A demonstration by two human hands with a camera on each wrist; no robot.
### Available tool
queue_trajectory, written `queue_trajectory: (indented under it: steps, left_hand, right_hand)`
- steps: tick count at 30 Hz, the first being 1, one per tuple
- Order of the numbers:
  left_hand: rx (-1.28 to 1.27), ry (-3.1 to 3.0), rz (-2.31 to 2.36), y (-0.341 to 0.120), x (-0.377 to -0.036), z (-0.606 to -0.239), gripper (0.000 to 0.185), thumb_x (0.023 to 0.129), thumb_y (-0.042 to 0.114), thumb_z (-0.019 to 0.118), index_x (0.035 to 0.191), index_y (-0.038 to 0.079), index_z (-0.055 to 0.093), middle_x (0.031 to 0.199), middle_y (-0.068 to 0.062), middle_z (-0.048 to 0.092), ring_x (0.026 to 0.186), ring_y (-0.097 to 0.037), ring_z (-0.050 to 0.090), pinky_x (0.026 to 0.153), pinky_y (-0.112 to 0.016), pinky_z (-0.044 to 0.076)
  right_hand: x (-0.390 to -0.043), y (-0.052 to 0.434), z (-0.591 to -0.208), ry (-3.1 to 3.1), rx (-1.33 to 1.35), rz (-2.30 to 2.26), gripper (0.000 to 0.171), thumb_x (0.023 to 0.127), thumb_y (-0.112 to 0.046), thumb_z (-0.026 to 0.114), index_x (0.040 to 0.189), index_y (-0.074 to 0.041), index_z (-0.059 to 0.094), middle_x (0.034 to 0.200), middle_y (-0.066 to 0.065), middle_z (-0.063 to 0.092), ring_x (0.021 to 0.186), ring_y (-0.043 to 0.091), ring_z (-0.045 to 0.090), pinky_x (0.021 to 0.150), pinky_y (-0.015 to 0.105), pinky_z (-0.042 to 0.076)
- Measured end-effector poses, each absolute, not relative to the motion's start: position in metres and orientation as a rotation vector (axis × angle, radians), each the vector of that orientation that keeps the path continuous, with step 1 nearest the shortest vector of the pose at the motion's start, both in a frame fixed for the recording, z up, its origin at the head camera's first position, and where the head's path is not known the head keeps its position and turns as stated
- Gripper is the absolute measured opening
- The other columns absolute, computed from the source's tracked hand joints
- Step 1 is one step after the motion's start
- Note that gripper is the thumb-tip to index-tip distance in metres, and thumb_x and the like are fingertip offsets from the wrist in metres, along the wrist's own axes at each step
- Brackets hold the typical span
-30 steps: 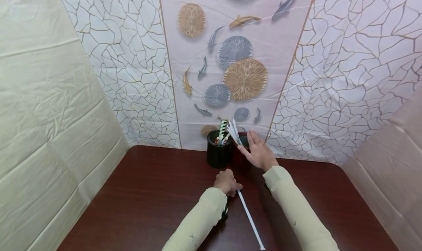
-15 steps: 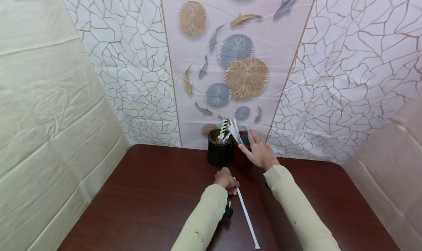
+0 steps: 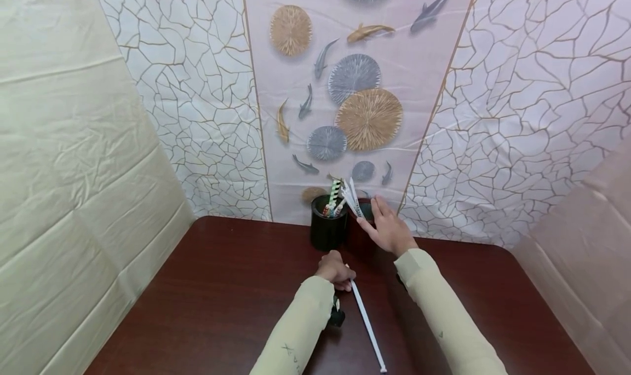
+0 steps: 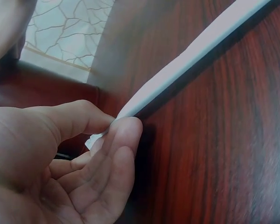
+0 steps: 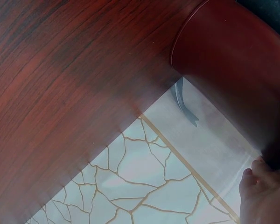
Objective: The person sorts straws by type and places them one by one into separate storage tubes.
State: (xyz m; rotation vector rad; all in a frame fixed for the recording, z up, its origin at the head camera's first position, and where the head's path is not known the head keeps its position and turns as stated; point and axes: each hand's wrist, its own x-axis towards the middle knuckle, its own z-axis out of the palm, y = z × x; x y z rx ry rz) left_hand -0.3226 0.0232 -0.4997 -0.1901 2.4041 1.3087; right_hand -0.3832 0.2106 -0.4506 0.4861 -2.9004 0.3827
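My left hand pinches the near end of a long white paper-wrapped straw between thumb and forefinger; the left wrist view shows the left hand gripping the straw just above the dark wood. The straw slants back toward me over the table. My right hand holds a dark red cup at the back, thumb on its near side. Several white wrapped straws stick out of it. In the right wrist view a curled fingertip lies against the red cup.
A black cup with coloured striped straws stands just left of the red one, against the patterned back wall. The dark wooden table is hemmed in by draped sheets on the left and right.
My left hand has crept slightly forward toward the cups, drawing the straw along with it. The right hand has stayed on the red cup.
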Motion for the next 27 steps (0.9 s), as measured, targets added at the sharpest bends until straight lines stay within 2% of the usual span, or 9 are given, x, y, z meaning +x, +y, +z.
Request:
queue_trajectory:
  steps: [12,17,24,27]
  left_hand:
    - [-0.093,2.42,1.395,-0.01,-0.321,-0.473,0.011,0.095,0.005,0.073,0.091,-0.001,0.064,0.062,-0.012,0.072,0.05,-0.014,0.07,0.059,-0.033,0.065]
    - [-0.067,2.476,1.4,-0.027,-0.321,-0.461,0.015,0.094,0.006,0.074,0.082,-0.002,0.07,0.06,-0.011,0.073,0.049,-0.014,0.071,0.06,-0.034,0.065]
    - [-0.016,2.63,1.334,-0.047,-0.323,-0.442,0.025,0.093,0.01,0.075,0.069,0.004,0.074,0.057,-0.007,0.073,0.052,-0.016,0.074,0.064,-0.036,0.066]
    - [0.034,2.732,1.275,-0.056,-0.324,-0.43,0.029,0.094,0.014,0.075,0.066,0.008,0.076,0.056,-0.003,0.073,0.059,-0.02,0.077,0.07,-0.029,0.064]
  right_hand:
    - [-0.384,0.213,-0.453,-2.889,0.492,0.38,0.093,0.109,-0.066,0.036,0.167,0.004,0.018,0.177,0.023,0.013,0.16,0.047,0.024,0.12,0.063,0.04]
    - [-0.386,0.211,-0.452,-2.892,0.491,0.379,0.093,0.109,-0.067,0.034,0.168,0.003,0.017,0.177,0.023,0.012,0.16,0.047,0.024,0.12,0.063,0.04]
    - [-0.385,0.211,-0.451,-2.905,0.48,0.383,0.094,0.109,-0.067,0.034,0.168,0.003,0.016,0.177,0.023,0.01,0.161,0.047,0.021,0.122,0.064,0.038]
    - [-0.384,0.211,-0.452,-2.899,0.485,0.383,0.093,0.109,-0.066,0.035,0.167,0.003,0.017,0.177,0.023,0.011,0.161,0.047,0.021,0.121,0.064,0.038]
